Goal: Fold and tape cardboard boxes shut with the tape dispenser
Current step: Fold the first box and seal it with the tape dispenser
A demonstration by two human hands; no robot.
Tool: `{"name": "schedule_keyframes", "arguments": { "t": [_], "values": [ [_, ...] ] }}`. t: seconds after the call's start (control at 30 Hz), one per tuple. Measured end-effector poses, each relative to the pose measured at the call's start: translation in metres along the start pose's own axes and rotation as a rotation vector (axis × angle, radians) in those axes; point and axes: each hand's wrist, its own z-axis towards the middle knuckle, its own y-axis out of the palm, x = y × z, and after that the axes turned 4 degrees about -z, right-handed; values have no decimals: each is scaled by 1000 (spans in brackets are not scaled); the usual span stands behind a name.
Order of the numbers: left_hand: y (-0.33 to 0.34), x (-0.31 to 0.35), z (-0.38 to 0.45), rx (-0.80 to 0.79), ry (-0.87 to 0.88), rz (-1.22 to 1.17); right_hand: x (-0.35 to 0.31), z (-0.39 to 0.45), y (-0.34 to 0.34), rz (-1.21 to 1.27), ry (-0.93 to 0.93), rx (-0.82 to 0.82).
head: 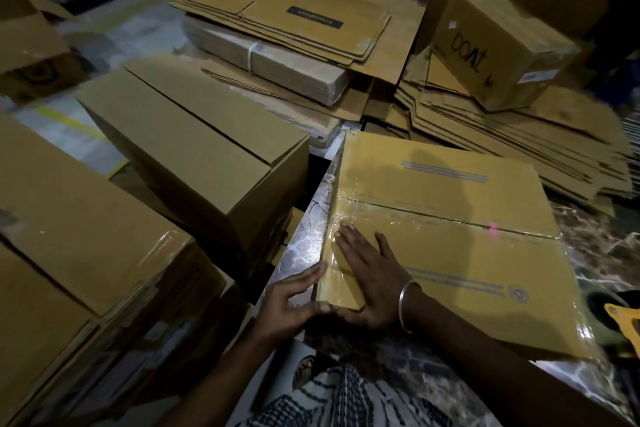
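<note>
Both hands work the near-left corner of a flat yellow-brown cardboard box [450, 246]: the right hand [367, 274] lies palm down on the top face with its fingers straight and spread, pressing the clear tape [408, 215] that crosses the flap seam, its thumb hooked under the near corner, so that grip is a flat press and no clench. A metal bangle [407, 305] sits on that wrist. The left hand [294, 298] cups the box's left edge, fingers lightly bent against the side wall and thumb meeting the same corner. Beneath the box is a marbled tabletop [595, 253], glossy and dark-veined. At the far right edge, a yellow piece of what may be the tape dispenser [623, 319] pokes into view, too cropped to be sure. Left of the hands stand closed brown boxes [194, 146], one with shiny tape on its corner. Beyond lie stacks of flattened cartons [287, 24], and a taped box marked "boat" [502, 48] rests tilted on another pile.
</note>
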Motion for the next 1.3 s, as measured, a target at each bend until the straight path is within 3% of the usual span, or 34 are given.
{"name": "schedule_keyframes", "arguments": {
  "t": [0.3,0.4,0.5,0.63,0.77,0.87,1.07,1.3],
  "values": [
    [-11,-13,7,-105,132,138,7,3,2,82,11,0],
    [-3,-4,13,129,212,70,10,5,0,183,77,86],
    [9,21,48,295,119,64,5,11,-3,224,190,169],
    [19,38,112,122,127,239,2,16,-5,121,284,78],
    [27,26,157,-100,107,432,3,21,-6,132,359,172],
    [31,20,161,-57,66,285,12,31,-8,52,351,226],
    [35,22,155,-2,0,56,33,38,-18,-37,320,33],
    [38,18,151,8,-41,-113,73,64,-30,-56,392,-21]
  ]
}}
